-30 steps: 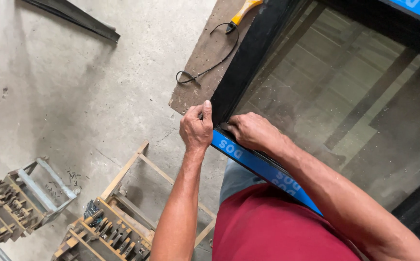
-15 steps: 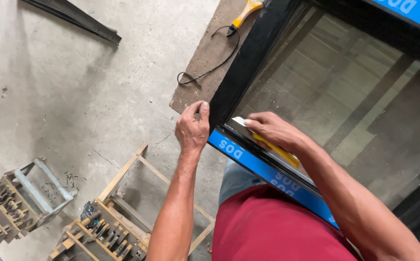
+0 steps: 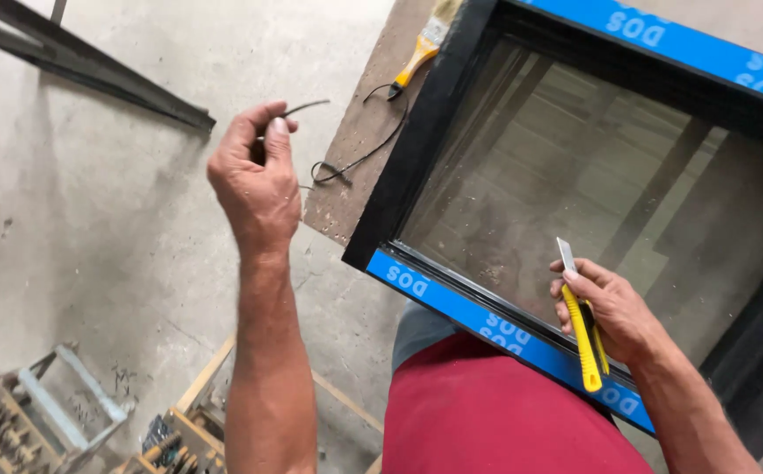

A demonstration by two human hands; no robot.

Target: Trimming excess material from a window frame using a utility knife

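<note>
A black-framed glass window (image 3: 592,184) with blue protective tape on its edges lies flat on a brown board (image 3: 364,132). My left hand (image 3: 254,180) is raised over the concrete floor, left of the frame's corner, pinching a short thin black strip (image 3: 302,108) between thumb and fingers. My right hand (image 3: 610,312) rests on the glass near the taped near edge and grips a yellow utility knife (image 3: 581,329), its blade pointing away from me.
A yellow-handled paintbrush (image 3: 424,46) and a thin black cord (image 3: 359,149) lie on the board beside the frame. A dark metal bar (image 3: 92,75) lies on the floor at the upper left. Wooden and metal racks (image 3: 65,421) stand at the lower left.
My left hand has lifted off the frame corner and swung up and left with a cut piece of black strip. My right hand has drawn back along the near edge with the knife.
</note>
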